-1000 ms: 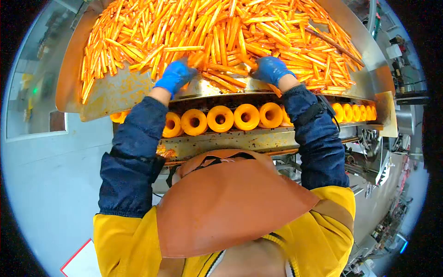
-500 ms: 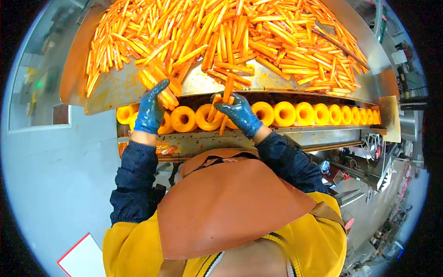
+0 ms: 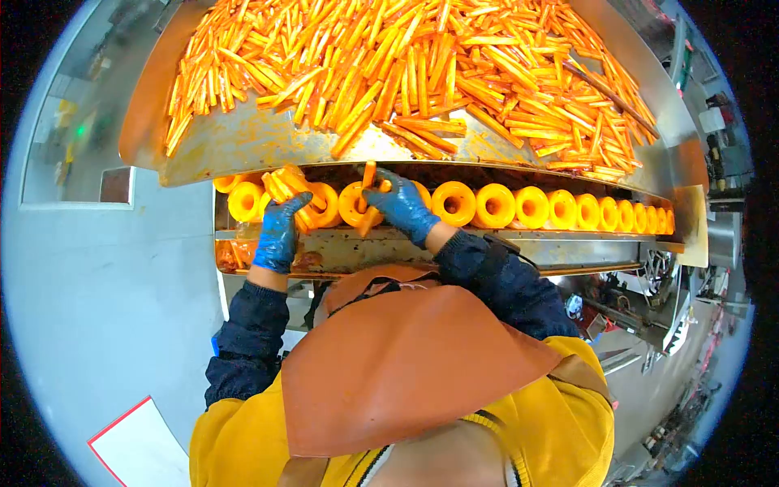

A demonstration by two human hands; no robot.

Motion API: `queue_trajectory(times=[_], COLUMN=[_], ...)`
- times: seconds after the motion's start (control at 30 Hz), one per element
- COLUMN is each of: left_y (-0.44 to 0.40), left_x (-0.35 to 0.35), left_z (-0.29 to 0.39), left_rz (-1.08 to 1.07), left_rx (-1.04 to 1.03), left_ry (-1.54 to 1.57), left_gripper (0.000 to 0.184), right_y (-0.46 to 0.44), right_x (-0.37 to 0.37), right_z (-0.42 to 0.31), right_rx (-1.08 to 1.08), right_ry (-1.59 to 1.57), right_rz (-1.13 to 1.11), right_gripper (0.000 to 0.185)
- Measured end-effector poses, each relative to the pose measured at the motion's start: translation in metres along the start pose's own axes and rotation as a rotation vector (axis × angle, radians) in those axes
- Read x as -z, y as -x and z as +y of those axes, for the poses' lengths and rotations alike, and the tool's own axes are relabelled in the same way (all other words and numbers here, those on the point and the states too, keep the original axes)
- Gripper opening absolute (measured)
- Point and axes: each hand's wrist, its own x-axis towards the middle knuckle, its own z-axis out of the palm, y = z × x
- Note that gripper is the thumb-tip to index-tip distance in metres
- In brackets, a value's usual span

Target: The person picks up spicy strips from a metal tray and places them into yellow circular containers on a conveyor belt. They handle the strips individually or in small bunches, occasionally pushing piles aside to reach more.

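While the left hand (image 3: 278,235) grasps a loose bundle of orange sticks (image 3: 284,185) over the left part of the row, the right hand (image 3: 403,207) pinches a stick or two (image 3: 370,174) just to its right. The left seems to serve as a holder, thumb and fingers keeping its bundle together, which leaves the right's fingertips free for finer handling. The stick in the right hand slants across a yellow-orange, funnel-mouthed cup (image 3: 349,211); whether any end sits inside that mouth, I cannot tell.

On the far side, a heap of similar sticks (image 3: 414,49) lies in a broad steel tray (image 3: 235,142), whose raised sides presumably stop them spilling. Its near edge runs just beyond the row of cups (image 3: 513,203), likely so that heap and row share one short reach. The cups sit side by side, mouths towards the person, which leaves their openings easy to see. A dark rod (image 3: 604,88) lies among the sticks at right. Blue gloves (image 3: 414,217) probably guard against the wet-looking orange coating.
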Motion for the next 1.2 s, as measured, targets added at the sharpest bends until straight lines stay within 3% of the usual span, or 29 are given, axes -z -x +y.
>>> queue_trajectory(times=[0.03,0.07,0.17,0.2,0.3,0.37,0.43,0.47,0.5,0.57,0.6,0.63,0.7,0.73,0.8,0.97,1.03,1.1,1.17,1.2], left_y=[0.004,0.006,0.006,0.002,-0.003,-0.004,-0.008,-0.01,-0.011,-0.016,-0.017,-0.02,-0.023,-0.018,-0.007,-0.011,-0.009,-0.01,-0.009,-0.011], left_x=[0.001,0.005,0.025,0.02,0.018,0.031,0.029,0.026,0.03,0.051,0.055,0.056,0.049,0.053,0.043,0.039,0.033,0.033,0.034,0.034], left_z=[0.002,0.001,-0.011,-0.012,-0.003,-0.006,0.0,0.003,0.0,-0.019,-0.021,-0.026,-0.031,-0.031,-0.011,-0.001,-0.003,-0.006,-0.011,-0.015], left_rz=[0.016,0.03,0.011,0.087,0.186,0.153,0.157,0.261,0.262,0.085,0.024,0.027,0.117,0.065,0.116,0.232,0.368,0.382,0.289,0.29], left_rx=[0.009,0.076,0.131,0.063,-0.027,-0.067,-0.338,-0.036,-0.037,-0.138,-0.279,-0.281,0.009,-0.151,-0.118,-0.109,-0.327,-0.311,-0.122,-0.121], left_ry=[-0.088,-0.117,-0.194,-0.037,0.245,0.139,-0.246,0.305,0.303,-0.1,-0.528,-0.528,0.04,-0.152,-0.14,-0.013,0.036,0.111,-0.127,-0.125], left_gripper=[0.032,0.032,0.031,0.031,0.031,0.029,0.027,0.027,0.027,0.027,0.026,0.026,0.027,0.027,0.026,0.023,0.025,0.025,0.024,0.024], right_y=[0.006,-0.002,0.001,0.005,0.002,0.001,-0.004,-0.006,-0.007,-0.011,-0.012,-0.012,-0.009,-0.011,-0.013,-0.014,-0.011,-0.012,-0.008,-0.006], right_x=[0.003,0.009,0.022,0.021,0.017,0.005,-0.012,-0.019,-0.026,-0.035,-0.035,-0.034,-0.032,-0.033,-0.035,-0.042,-0.035,-0.023,-0.008,-0.003], right_z=[-0.01,0.01,-0.002,-0.015,-0.014,-0.023,-0.029,-0.032,-0.03,-0.021,-0.02,-0.019,-0.022,-0.024,-0.026,-0.026,-0.029,-0.028,-0.027,-0.03], right_rx=[-0.023,0.232,0.258,0.17,0.218,0.296,0.324,0.327,0.328,0.476,0.441,0.444,0.335,0.337,0.424,0.35,0.419,0.394,0.372,0.361], right_ry=[0.013,0.157,0.278,0.233,0.147,0.127,0.294,0.256,0.254,0.324,0.4,0.399,0.441,0.442,0.491,0.525,0.59,0.566,0.586,0.616], right_rz=[0.053,0.082,0.113,0.124,0.161,0.167,0.152,0.094,0.094,-0.081,-0.148,-0.151,-0.217,-0.22,-0.098,-0.22,-0.142,-0.098,-0.036,-0.022], right_gripper=[0.036,0.032,0.027,0.022,0.022,0.023,0.024,0.023,0.023,0.023,0.024,0.024,0.024,0.024,0.028,0.043,0.045,0.043,0.04,0.039])
